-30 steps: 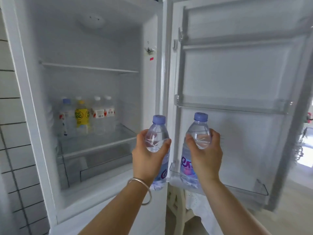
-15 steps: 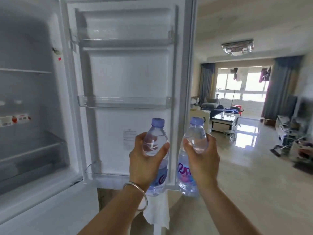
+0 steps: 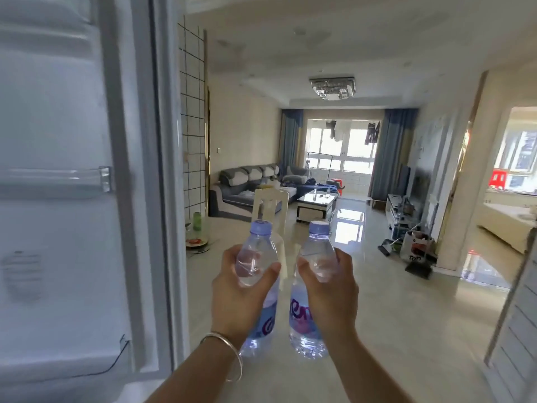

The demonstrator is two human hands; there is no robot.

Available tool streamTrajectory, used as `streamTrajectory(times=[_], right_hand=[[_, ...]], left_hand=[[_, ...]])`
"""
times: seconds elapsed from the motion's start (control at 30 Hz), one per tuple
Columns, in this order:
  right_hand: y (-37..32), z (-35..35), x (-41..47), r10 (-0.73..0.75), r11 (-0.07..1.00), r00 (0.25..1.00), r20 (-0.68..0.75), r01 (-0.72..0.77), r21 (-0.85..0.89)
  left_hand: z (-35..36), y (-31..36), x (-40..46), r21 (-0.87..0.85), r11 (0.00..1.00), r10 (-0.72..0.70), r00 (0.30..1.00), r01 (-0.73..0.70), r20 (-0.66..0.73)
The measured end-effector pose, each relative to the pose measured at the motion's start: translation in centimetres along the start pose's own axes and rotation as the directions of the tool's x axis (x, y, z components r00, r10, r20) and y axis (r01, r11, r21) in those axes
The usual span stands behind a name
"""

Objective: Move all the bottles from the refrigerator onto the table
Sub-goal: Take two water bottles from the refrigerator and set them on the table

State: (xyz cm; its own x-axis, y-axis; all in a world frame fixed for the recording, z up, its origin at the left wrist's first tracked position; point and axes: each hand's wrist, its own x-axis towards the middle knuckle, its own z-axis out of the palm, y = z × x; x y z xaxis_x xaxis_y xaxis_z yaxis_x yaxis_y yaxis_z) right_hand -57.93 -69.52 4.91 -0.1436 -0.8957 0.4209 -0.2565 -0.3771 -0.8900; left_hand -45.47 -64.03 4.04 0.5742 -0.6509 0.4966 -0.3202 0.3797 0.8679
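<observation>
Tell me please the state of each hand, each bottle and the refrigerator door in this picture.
Left hand: closed around the left bottle, a bracelet on the wrist.
Right hand: closed around the right bottle.
Left bottle: upright, capped, held in the air.
Right bottle: upright, capped, held in the air.
Refrigerator door: open, with no bottles on the visible door shelf.

Not much to read here tbh. The right bottle label shows purple letters like "en", the left bottle label just a partial "e". Paper bag says something like "Tom".
</observation>
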Motion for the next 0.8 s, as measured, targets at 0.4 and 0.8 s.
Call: streamTrajectory(times=[0.4,0.8], right_hand=[[7.0,6.9,15.1,0.012,0.999,0.997,-0.083,-0.016,-0.050],[13.7,23.8,30.5,-0.049,0.993,0.971,0.232,0.022,0.116]], left_hand=[[11.1,-9.3,12.7,-0.024,0.999,-0.041,0.999,0.041,-0.004],[14.0,-21.7,27.3,0.077,0.991,-0.079,0.948,0.108,-0.310]])
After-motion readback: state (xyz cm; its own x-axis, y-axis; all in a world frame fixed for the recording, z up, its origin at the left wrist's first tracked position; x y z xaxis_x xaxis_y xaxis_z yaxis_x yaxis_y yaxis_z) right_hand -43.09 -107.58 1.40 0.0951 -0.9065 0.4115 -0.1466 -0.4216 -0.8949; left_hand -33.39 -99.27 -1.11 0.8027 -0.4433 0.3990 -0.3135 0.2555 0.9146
